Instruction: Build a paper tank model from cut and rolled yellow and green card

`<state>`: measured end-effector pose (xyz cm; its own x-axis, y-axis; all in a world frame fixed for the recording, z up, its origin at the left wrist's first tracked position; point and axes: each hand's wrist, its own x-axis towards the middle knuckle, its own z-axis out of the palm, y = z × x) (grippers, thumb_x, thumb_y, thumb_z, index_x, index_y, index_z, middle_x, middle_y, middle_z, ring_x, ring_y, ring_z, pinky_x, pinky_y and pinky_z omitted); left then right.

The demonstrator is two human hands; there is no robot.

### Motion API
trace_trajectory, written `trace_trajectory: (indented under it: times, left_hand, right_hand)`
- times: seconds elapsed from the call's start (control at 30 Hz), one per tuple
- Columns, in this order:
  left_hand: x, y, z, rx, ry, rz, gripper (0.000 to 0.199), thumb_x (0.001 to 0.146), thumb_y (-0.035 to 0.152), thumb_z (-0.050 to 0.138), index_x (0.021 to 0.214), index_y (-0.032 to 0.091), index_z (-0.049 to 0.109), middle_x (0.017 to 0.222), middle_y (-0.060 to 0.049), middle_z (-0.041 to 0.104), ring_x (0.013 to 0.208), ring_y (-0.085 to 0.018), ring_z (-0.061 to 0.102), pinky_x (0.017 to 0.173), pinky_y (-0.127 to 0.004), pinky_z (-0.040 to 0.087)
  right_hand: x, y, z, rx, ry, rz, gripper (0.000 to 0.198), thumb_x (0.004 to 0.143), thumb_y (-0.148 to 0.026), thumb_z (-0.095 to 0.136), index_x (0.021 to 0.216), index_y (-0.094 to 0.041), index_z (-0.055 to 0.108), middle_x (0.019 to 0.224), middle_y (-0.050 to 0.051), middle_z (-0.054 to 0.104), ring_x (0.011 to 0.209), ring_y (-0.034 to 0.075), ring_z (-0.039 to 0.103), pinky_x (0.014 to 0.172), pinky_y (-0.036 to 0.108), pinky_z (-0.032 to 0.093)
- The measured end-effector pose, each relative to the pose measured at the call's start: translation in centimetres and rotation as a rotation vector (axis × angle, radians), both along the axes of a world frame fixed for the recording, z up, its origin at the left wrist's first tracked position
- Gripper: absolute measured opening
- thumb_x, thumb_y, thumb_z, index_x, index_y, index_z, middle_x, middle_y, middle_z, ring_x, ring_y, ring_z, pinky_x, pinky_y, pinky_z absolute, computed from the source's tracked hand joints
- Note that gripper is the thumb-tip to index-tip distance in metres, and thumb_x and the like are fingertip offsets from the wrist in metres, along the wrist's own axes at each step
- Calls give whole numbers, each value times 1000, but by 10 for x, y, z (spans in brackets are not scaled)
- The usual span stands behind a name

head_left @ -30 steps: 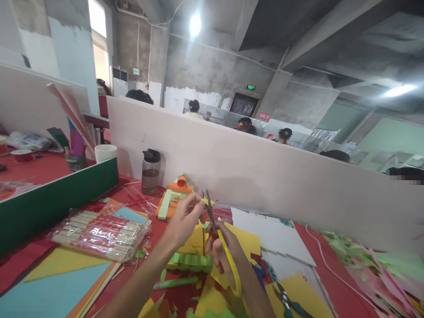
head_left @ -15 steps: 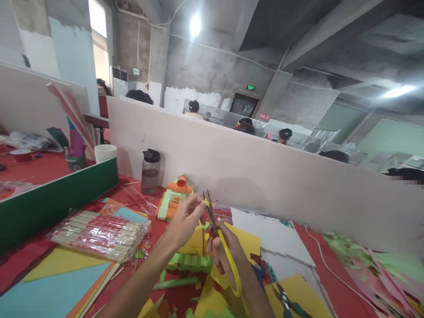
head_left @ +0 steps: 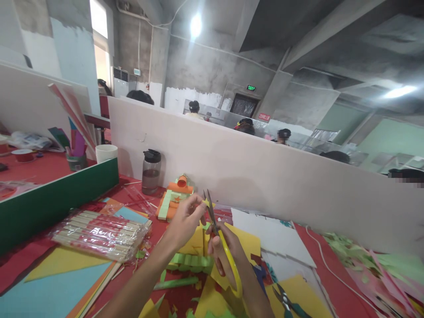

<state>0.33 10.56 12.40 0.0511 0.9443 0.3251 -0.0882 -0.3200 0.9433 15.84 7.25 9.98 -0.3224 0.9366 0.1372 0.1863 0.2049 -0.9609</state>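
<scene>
My right hand (head_left: 221,251) is closed around the yellow-handled scissors (head_left: 234,276), their blades pointing up and slightly parted. Between the fingertips of my left hand (head_left: 189,216) is a small piece of yellow paper (head_left: 208,203), right at the blades. Its exact shape is partly hidden by fingers and blades. Behind my left hand stands an orange and pale-green paper model (head_left: 172,201) with rolled tubes and a small star. Below my hands lie a folded green paper strip (head_left: 188,262) and yellow paper sheets (head_left: 247,240).
A bag of wooden sticks (head_left: 99,234) lies left on coloured sheets (head_left: 49,289). A water bottle (head_left: 151,172) stands by the white partition (head_left: 265,176). Pliers (head_left: 287,301) rest at lower right, near white boards (head_left: 270,234). Paper scraps (head_left: 351,256) and a white cord (head_left: 326,260) lie farther right.
Hardly anything differs. Both hands, the scissors and the yellow paper piece keep almost the same place; the whole view has shifted very slightly.
</scene>
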Motion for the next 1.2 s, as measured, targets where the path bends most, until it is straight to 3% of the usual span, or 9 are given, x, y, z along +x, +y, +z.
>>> trace_trajectory:
  times: [0.67,1.2]
  left_hand:
    - [-1,0,-1,-5,1,-5,23,92,35,50,75,20,49,61,5,52,57,-11,54,59,-24,40]
    - [0,1,-2,19,5,-15,26,95,37,49,76,19,48,66,5,51,57,-9,54,58,-23,40]
  right_hand:
    - [-3,-2,3,-68,40,-39,64,77,-81,54,95,-19,53,59,-5,51,37,5,34,35,18,27]
    - [-3,-4,4,-56,13,-20,57,84,-75,52,96,-19,52,60,-6,50,32,4,32,34,19,28]
